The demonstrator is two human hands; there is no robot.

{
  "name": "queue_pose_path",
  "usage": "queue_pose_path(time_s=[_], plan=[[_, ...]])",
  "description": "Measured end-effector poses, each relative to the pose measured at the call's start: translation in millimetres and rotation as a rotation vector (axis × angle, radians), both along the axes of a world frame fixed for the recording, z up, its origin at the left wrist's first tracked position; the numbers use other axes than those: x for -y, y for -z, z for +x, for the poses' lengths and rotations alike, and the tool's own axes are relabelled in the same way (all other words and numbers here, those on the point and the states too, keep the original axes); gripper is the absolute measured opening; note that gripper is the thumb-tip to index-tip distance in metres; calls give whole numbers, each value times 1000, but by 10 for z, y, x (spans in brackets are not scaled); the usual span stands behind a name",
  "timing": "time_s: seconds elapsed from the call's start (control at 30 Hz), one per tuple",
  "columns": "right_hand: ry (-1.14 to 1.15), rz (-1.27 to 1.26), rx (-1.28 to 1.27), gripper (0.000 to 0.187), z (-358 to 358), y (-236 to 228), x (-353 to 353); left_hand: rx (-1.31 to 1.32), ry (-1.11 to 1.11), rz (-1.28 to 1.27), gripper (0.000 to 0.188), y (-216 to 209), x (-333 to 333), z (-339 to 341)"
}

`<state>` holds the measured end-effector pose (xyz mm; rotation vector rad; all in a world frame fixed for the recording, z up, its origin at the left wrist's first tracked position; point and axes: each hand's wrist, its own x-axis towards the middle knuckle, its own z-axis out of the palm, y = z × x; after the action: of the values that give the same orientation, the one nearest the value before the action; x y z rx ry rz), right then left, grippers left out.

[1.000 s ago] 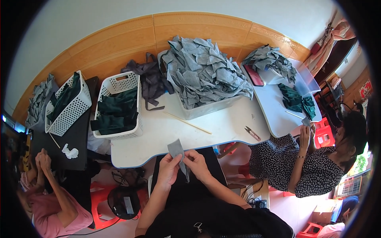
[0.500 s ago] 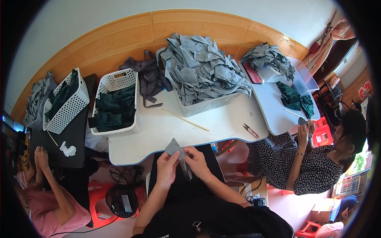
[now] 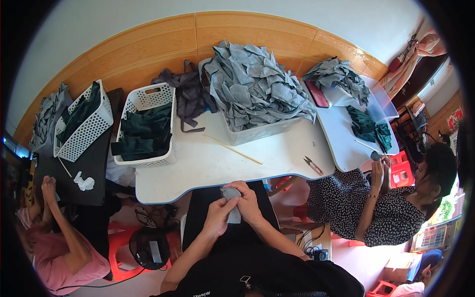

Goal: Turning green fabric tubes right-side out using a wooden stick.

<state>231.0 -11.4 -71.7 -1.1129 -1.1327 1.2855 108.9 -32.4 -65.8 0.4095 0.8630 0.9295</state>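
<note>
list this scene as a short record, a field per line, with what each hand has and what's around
left hand: gripping a small grey cloth piece
right hand: gripping the same piece
hand position: in front of the white table
table back: heap of grey cloth in a bin
table left: white basket holding dark green cloth
table middle: thin pale stick
table right: snips
nearby: person in pink, left; person in patterned clothing, right
</note>
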Motion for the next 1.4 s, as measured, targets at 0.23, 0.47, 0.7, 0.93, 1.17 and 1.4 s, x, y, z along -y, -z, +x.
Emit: queue_pose_path(time_s=[0.23,0.47,0.7,0.93,1.17,1.4], plan=[[209,33,181,30,-79,144,-40,-137,-305,266,25,166,55,183],[252,-19,338,26,-124,230,-44,-623,-321,532,22,211,-30,260],[239,-65,371,21,-112,345,-12,-945,-243,646,15,272,-235,58],[-341,-674,-553,19,131,199,200,-589,-4,608,11,522,-205,-204],[-633,-875,-1230,40,210,219,294,-649,-62,757,15,46,-120,-206],[-642,-766,-1193,45,236,55,89,-772,-9,783,17,-358,-148,-368]])
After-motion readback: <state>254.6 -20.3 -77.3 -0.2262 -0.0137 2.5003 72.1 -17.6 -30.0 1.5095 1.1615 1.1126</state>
